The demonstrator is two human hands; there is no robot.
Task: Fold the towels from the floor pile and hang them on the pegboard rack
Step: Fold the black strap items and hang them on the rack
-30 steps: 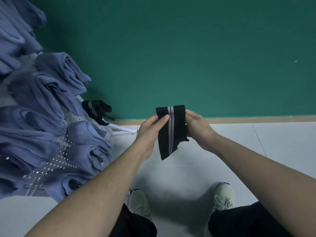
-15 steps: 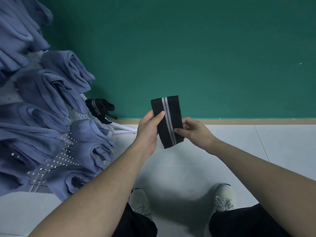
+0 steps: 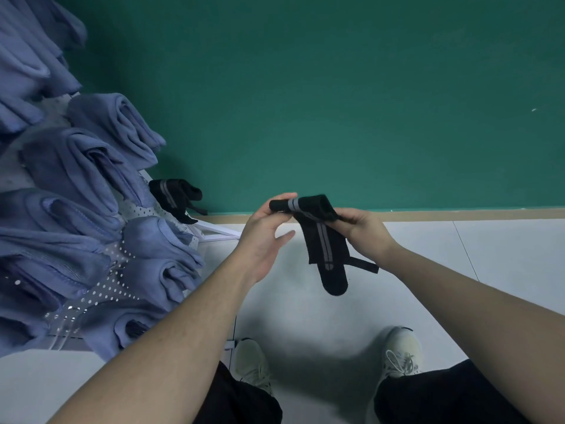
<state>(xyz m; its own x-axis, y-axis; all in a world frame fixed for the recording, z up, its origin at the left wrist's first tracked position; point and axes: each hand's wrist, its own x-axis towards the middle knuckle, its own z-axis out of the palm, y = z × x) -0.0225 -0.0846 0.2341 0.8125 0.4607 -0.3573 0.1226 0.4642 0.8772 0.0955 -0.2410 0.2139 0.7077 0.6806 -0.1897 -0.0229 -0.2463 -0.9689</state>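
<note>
Black striped towel (image 3: 325, 240) held mid-air over floor (image 3: 305, 316), near green wall (image 3: 336, 87). Left hand (image 3: 264, 237) grip pinches top fold; right hand (image 3: 363, 231) grip curled round other end. Pegboard rack (image 3: 101, 286) at left, crowded with blue towels (image 3: 91, 166); another black towel (image 3: 175, 195) hangs there.

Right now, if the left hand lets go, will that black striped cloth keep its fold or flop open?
Probably flops: the black cloth already droops limp below both hands. It looks light, since fingertips alone hold it up. The loose strap dangling at its side could snag on the rack.
</note>
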